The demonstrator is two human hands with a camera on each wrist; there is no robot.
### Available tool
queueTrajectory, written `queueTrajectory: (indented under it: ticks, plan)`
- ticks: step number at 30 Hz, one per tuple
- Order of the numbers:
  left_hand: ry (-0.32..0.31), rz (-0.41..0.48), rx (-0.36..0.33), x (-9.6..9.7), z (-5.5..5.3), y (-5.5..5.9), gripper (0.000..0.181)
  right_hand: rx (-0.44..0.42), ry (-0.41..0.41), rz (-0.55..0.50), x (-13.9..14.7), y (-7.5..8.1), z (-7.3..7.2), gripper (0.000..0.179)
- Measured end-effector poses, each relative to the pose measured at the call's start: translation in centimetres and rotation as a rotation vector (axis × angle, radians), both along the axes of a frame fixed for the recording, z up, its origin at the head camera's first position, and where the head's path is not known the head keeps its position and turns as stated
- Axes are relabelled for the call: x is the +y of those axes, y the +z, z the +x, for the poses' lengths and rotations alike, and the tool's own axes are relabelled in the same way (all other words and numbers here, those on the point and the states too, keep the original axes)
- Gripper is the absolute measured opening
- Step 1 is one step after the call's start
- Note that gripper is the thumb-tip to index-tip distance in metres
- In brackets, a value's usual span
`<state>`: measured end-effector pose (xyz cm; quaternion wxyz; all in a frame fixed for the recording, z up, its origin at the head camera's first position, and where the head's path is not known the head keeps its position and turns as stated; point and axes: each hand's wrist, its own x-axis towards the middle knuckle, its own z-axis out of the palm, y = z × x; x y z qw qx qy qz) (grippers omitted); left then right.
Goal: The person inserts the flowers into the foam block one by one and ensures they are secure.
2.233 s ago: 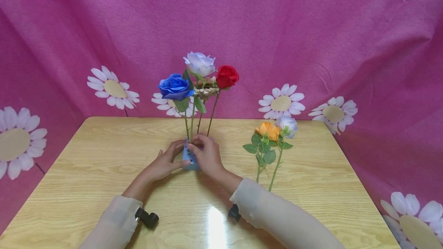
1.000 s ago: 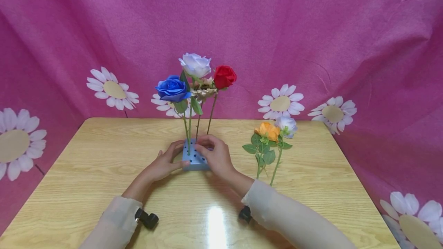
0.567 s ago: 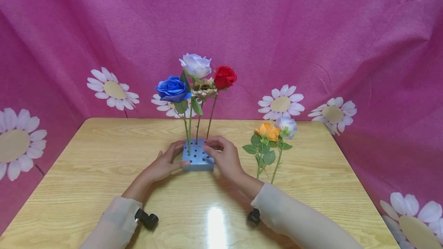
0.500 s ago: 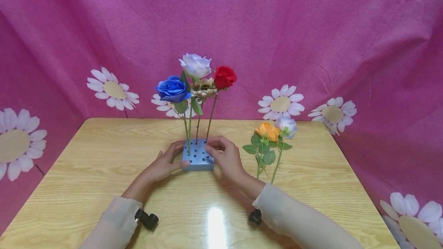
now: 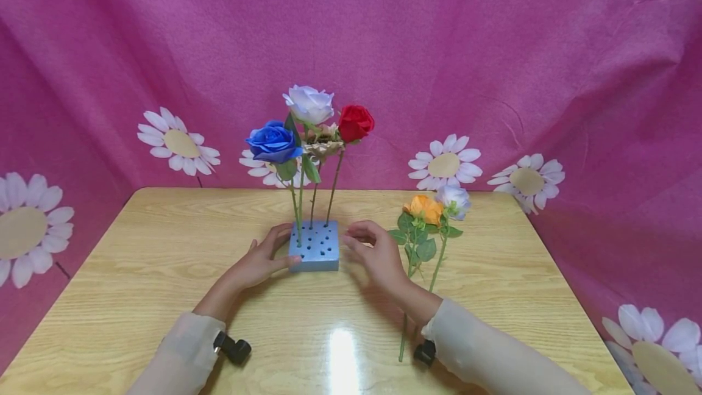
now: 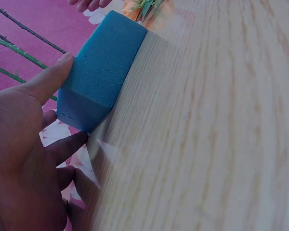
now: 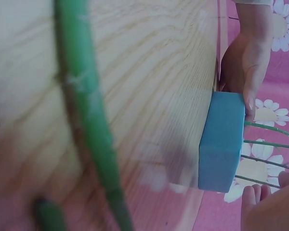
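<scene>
A blue foam block (image 5: 315,255) with several holes in its top stands on the table. My left hand (image 5: 262,262) holds its left end, thumb at the near top edge and fingers along the side. Artificial roses stand upright in it: blue (image 5: 274,142), white-lilac (image 5: 309,103) and red (image 5: 356,123); a beige, dried-looking flower (image 5: 322,144) is partly hidden among them. My right hand (image 5: 378,256) hovers just right of the block, fingers loosely bent and holding nothing. In the left wrist view, the thumb touches the upper edge of the block (image 6: 103,60).
Right of the right hand, an orange rose (image 5: 425,209) and a pale lilac rose (image 5: 454,200) lie on the wooden table (image 5: 181,236). Their stems run toward the near edge, partly under the right forearm. A pink curtain (image 5: 219,47) with printed daisies surrounds the table.
My right hand has let go among the stems at the block and moved right, away from it. The upright flowers shifted slightly left early on, then stayed still. The left hand stays put.
</scene>
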<state>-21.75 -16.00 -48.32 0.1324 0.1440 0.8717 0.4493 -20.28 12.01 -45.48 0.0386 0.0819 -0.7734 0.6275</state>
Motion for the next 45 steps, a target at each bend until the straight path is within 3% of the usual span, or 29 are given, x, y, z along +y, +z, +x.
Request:
queueTrajectory:
  ticks: [14,22,29,38,45]
  plan:
    - [0.007,-0.009,-0.014,0.0,0.0,0.1,0.088,-0.029,-0.057,0.019,3.3,-0.4,1.1,0.023]
    - [0.002,-0.006,-0.020,0.0,0.1,0.1,0.088,-0.084,-0.108,0.030,4.9,0.2,2.4,0.024]
    - [0.007,-0.011,-0.020,0.0,0.0,0.0,0.088,-0.144,-0.127,0.020,6.9,-0.2,3.1,0.027]
    - [0.006,-0.014,-0.021,0.0,-0.1,-0.1,0.088,-0.175,-0.161,0.153,8.7,-0.5,4.5,0.033]
    - [0.010,-0.018,-0.019,0.0,-0.1,0.0,0.089,-0.246,-0.161,0.179,9.5,-0.6,5.5,0.035]
